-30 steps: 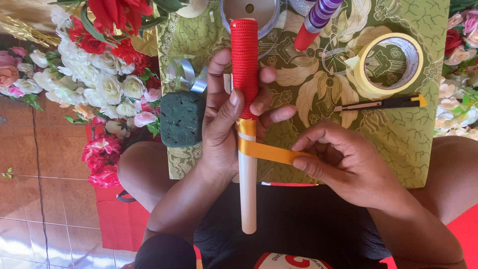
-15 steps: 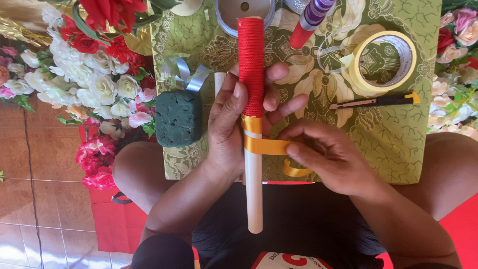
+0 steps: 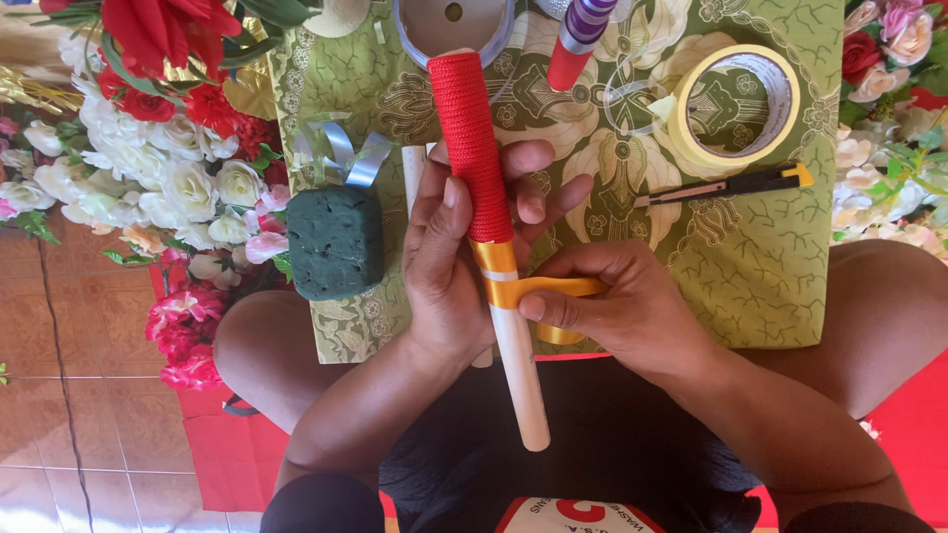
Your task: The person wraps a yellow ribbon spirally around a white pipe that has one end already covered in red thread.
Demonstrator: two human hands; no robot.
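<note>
Head view, looking down at the lap of a seated person.

Left hand [image 3: 449, 262]: grip closed around a long white stick half wound in red cord [image 3: 489, 227]. The fingers wrap the stick from the left at the lower end of the red winding; fingertips show on its right side. The stick runs from the top centre down toward the lap, tilted slightly, red part up, bare white end down.

Right hand [image 3: 617, 306]: grip closed, thumb and forefinger pinching a glossy orange satin ribbon [image 3: 538, 288]. The ribbon goes from the pinch leftward to the stick, where a few orange turns sit just below the red cord. A loop of the same ribbon shows under the right hand.

Surroundings: a green cloth with a pale floral pattern [image 3: 760, 257] is spread across the knees and forward. On it, a dark green block of floral foam [image 3: 334, 242] lies left of the left hand, with a curl of silver ribbon [image 3: 348, 156] just above it. A roll of cream masking tape [image 3: 733, 104] lies at upper right; a black and yellow utility knife [image 3: 726, 185] just below it. A clear tape roll [image 3: 452, 25] lies at the top edge beside the red tip. Artificial flowers, white, red and pink [image 3: 148, 178], are heaped at left on the tiled floor.
</note>
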